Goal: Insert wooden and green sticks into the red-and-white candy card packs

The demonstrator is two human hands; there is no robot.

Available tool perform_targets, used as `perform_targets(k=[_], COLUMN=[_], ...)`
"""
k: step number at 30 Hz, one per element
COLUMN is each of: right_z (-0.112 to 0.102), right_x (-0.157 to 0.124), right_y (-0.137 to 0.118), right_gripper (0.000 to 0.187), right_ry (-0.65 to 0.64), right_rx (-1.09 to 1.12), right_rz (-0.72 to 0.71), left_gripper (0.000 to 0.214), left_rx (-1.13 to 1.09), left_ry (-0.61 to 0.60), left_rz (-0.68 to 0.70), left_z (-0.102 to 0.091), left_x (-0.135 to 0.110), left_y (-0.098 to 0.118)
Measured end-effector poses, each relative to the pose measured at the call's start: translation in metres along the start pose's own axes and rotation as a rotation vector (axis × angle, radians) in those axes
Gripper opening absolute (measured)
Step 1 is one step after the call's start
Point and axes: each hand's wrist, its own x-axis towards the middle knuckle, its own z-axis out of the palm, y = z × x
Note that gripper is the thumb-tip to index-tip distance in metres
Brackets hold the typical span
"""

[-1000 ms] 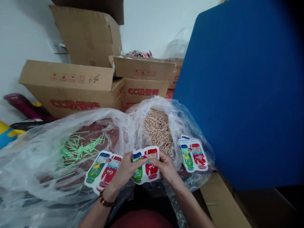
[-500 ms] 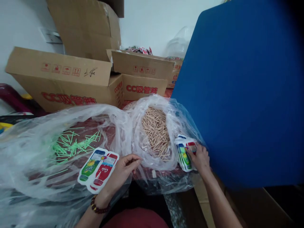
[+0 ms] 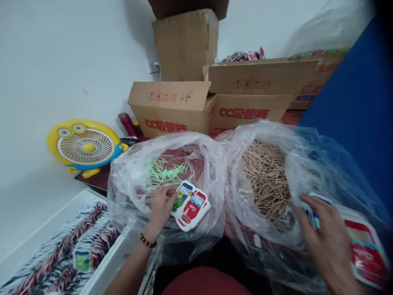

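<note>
My left hand [image 3: 161,207], wearing a beaded bracelet, is closed with its fingertips at the left edge of a bottle-shaped card [image 3: 194,207]. The card has a green bottle and a red cola bottle printed on it and lies overlapping another, over the front of the left plastic bag. My right hand [image 3: 328,237], somewhat blurred, lies over a pile of the same cards [image 3: 365,246] at the right, with thumb and forefinger apart. Part of the pile is hidden under it. Green sticks [image 3: 167,172] lie in the left bag, and many tan sticks [image 3: 267,180] fill the right one.
Cardboard boxes [image 3: 172,98] stand along the back of the table. A yellow fan [image 3: 89,147] is at the far left. Below it, a white foam box [image 3: 123,246] holds rows of packed cards. A blue panel [image 3: 346,98] rises at the right.
The view has swung left, bringing the fan and foam box into sight. My left hand has moved from the right of the cards to their left edge. My right hand stays at the pile.
</note>
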Motion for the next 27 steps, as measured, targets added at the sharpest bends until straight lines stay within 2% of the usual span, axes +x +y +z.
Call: perform_targets(k=[3,5,8,12,16,21,27], right_z=[0.043,0.076,0.129,0.202,0.261,0.321,0.379], right_x=[0.014,0.027,0.051,0.078,0.086,0.085,0.081], right_y=[-0.064,-0.103,-0.150,-0.200,-0.248,-0.303,-0.343], right_gripper=[0.022,0.022,0.020,0.023,0.022,0.027,0.030], right_ry=[-0.282,-0.487,-0.727,-0.942,-1.044,-1.107,-1.159], right_rx=[0.276,0.385,0.394,0.237,0.199,0.107,-0.036], right_rz=[-0.193,-0.332,-0.450,-0.510,-0.534,-0.479,-0.402], left_gripper=[0.021,0.023,0.022,0.016,0.014,0.018,0.033], left_rx=[0.255,0.330,0.347,0.251,0.098,-0.025,-0.026], left_ry=[-0.077,-0.102,-0.100,-0.082,-0.077,-0.084,-0.066], left_rz=[0.002,0.015,0.029,0.002,-0.065,-0.075,-0.141], left_z=[0.002,0.006,0.011,0.017,0.022,0.026,0.034], left_x=[0.005,0.006,0.008,0.009,0.008,0.009,0.009], left_y=[-0.006,-0.004,-0.001,-0.006,-0.015,-0.020,-0.028])
